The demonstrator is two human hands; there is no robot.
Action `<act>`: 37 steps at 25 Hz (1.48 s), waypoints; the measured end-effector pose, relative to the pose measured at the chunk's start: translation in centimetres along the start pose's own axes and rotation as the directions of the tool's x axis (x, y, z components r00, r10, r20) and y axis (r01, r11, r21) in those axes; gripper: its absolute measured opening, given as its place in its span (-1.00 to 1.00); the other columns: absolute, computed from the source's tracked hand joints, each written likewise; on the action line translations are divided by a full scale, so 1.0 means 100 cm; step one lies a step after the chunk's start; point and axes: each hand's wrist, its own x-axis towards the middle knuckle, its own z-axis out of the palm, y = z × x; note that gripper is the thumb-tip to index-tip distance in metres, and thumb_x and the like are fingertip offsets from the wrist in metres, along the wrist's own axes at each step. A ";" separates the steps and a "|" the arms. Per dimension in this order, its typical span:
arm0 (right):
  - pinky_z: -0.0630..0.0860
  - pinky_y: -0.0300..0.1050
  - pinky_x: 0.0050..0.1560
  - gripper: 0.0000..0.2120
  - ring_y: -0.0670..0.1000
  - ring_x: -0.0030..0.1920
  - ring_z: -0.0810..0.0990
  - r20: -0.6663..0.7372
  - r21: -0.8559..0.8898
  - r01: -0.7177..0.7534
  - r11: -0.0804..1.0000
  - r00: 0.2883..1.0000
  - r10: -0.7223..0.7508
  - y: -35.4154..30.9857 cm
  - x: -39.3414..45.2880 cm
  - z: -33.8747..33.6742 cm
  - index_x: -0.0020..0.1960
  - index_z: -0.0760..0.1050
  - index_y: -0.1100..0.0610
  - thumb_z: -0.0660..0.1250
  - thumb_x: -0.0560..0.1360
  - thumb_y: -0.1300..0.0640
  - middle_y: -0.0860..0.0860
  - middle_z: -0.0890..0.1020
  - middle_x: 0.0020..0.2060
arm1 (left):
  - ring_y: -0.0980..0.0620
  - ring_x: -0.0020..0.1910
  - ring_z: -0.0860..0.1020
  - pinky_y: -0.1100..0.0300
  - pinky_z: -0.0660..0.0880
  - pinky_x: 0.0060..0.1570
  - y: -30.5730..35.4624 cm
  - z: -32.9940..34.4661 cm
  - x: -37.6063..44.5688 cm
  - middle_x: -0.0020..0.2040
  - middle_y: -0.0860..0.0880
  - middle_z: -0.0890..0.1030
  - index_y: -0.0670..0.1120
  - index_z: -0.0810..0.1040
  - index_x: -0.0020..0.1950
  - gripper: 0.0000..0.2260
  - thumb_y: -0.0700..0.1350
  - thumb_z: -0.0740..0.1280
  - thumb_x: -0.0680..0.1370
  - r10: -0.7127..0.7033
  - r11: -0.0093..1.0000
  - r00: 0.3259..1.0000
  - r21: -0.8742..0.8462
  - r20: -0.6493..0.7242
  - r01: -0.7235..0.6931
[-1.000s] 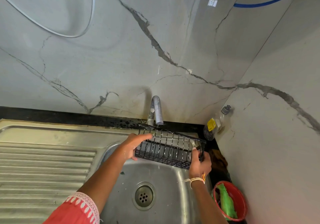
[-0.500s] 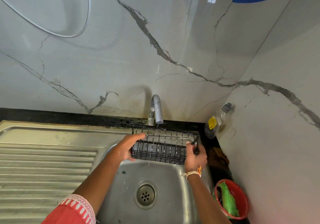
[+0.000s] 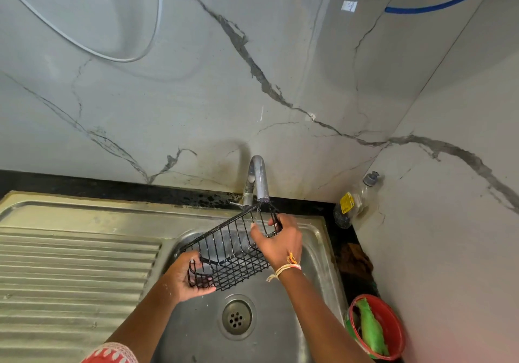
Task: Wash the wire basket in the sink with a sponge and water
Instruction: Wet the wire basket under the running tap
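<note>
Head view: black wire-grid basket, steel sink, curved tap.

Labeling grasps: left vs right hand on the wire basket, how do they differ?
The left hand grips the wire basket at its near, low end, palm up; the right hand grips the far, raised end under the tap, back of hand up. Only the right wrist has a thread band. Both curl fingers round the wires.

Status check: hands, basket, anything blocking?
Left hand grips wire basket near end; right hand grips far end. Basket tilted under tap, over sink. Nothing blocking.
</note>
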 end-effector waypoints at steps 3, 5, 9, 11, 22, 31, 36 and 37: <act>0.53 -0.07 -0.32 -0.61 -0.01 -0.25 0.50 -0.015 -0.016 -0.002 1.000 1.000 0.001 0.004 -0.001 -0.003 -0.24 0.40 0.00 0.37 0.16 -0.28 -0.05 0.51 -0.27 | -0.42 0.24 0.42 -0.37 0.34 0.26 -0.006 0.002 0.005 0.22 -0.41 0.45 -0.28 0.46 0.17 -0.68 -0.16 0.34 0.47 -0.011 1.000 1.000 0.002 0.000 0.011; 0.52 -0.07 -0.32 -0.61 -0.01 -0.26 0.50 -0.028 0.003 0.001 1.000 1.000 -0.001 0.009 -0.003 -0.007 -0.26 0.38 0.00 0.37 0.17 -0.27 -0.05 0.50 -0.28 | -0.39 0.20 0.46 -0.34 0.37 0.24 -0.010 0.005 0.005 0.20 -0.42 0.47 -0.28 0.45 0.24 -0.62 -0.17 0.33 0.46 -0.005 1.000 1.000 0.026 0.012 0.004; 0.44 -0.19 -0.33 -0.62 -0.06 -0.27 0.47 -0.056 0.079 0.034 0.996 0.998 -0.030 0.019 -0.006 -0.011 -0.28 0.36 0.00 0.40 0.19 -0.24 -0.04 0.49 -0.28 | -0.33 0.13 0.51 -0.27 0.39 0.20 -0.008 0.013 -0.003 0.23 -0.39 0.49 -0.22 0.46 0.13 -0.75 -0.18 0.32 0.48 0.077 0.996 0.997 0.043 0.022 -0.078; 0.42 -0.23 -0.31 -0.65 -0.05 -0.28 0.47 -0.090 0.132 0.007 0.991 0.996 0.005 0.026 -0.002 -0.011 -0.28 0.36 -0.02 0.42 0.20 -0.21 -0.03 0.50 -0.28 | -0.32 0.18 0.48 -0.26 0.41 0.16 0.001 0.020 -0.006 0.26 -0.38 0.47 -0.20 0.46 0.02 -0.84 -0.17 0.33 0.49 0.108 0.990 0.994 0.086 0.032 -0.110; 0.40 -0.16 -0.26 -0.83 -0.03 -0.38 0.39 -0.130 0.580 -0.327 0.746 0.867 0.481 0.063 0.011 -0.012 -0.27 0.46 0.22 0.44 0.41 0.28 0.03 0.46 -0.40 | -0.20 0.29 0.41 -0.19 0.42 0.19 0.036 0.082 -0.029 0.23 -0.07 0.46 -0.17 0.46 0.27 -0.54 -0.08 0.49 0.43 0.377 0.856 0.926 0.380 0.008 -0.351; 0.31 -0.10 -0.32 -0.76 0.02 -0.38 0.32 -0.113 0.660 -0.393 0.640 0.791 0.602 0.085 0.003 -0.013 -0.39 0.38 0.15 0.39 0.26 0.06 0.05 0.37 -0.45 | -0.15 0.29 0.41 -0.15 0.43 0.12 0.027 0.088 -0.031 0.35 -0.12 0.46 -0.16 0.43 0.34 -0.40 -0.07 0.55 0.36 0.368 0.804 0.928 0.483 0.050 -0.345; 0.33 -0.11 -0.27 -0.76 0.02 -0.37 0.33 -0.104 0.682 -0.369 0.632 0.806 0.583 0.083 -0.002 -0.008 -0.37 0.41 0.16 0.42 0.39 0.23 0.03 0.41 -0.44 | -0.14 0.28 0.41 -0.19 0.45 0.16 0.030 0.077 -0.029 0.35 -0.12 0.46 -0.14 0.49 0.29 -0.42 -0.06 0.57 0.33 0.360 0.802 0.932 0.496 0.039 -0.331; 0.33 -0.12 -0.27 -0.76 0.01 -0.38 0.33 -0.105 0.682 -0.362 0.635 0.811 0.575 0.079 -0.001 -0.008 -0.37 0.41 0.16 0.42 0.40 0.25 0.02 0.41 -0.44 | -0.15 0.31 0.39 -0.19 0.46 0.16 0.031 0.075 -0.031 0.36 -0.12 0.45 -0.13 0.51 0.26 -0.46 -0.07 0.57 0.33 0.362 0.801 0.931 0.498 0.038 -0.332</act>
